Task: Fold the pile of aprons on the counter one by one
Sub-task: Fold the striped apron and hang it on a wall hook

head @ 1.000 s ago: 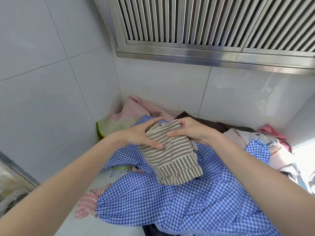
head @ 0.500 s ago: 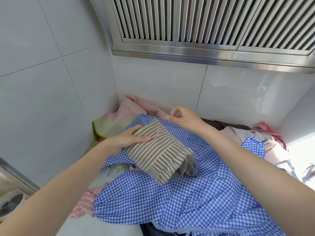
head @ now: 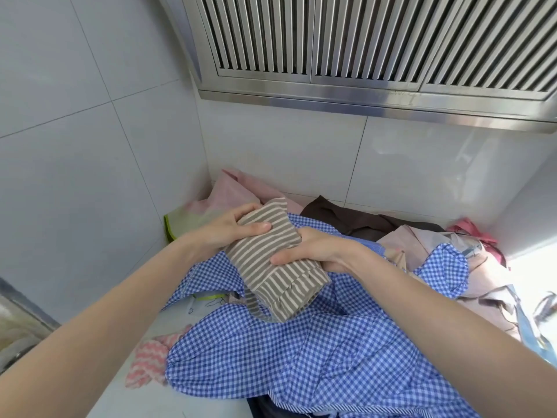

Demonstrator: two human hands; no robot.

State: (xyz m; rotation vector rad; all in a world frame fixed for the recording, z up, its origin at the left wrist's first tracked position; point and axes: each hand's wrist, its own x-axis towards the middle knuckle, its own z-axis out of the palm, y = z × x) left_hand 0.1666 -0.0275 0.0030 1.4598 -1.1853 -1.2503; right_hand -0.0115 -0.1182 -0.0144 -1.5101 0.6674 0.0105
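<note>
L grip: your left hand [head: 232, 229] holds striped apron [head: 272, 260].
R grip: right hand [head: 316, 248] clamps it too.
Risk: loosen either & folds spring open onto gingham apron [head: 301, 357].

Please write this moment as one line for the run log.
hands: left, right both grip striped apron | state: folded small | under: blue checked apron

No readable text, labels, brands or numbers anywhere
</note>
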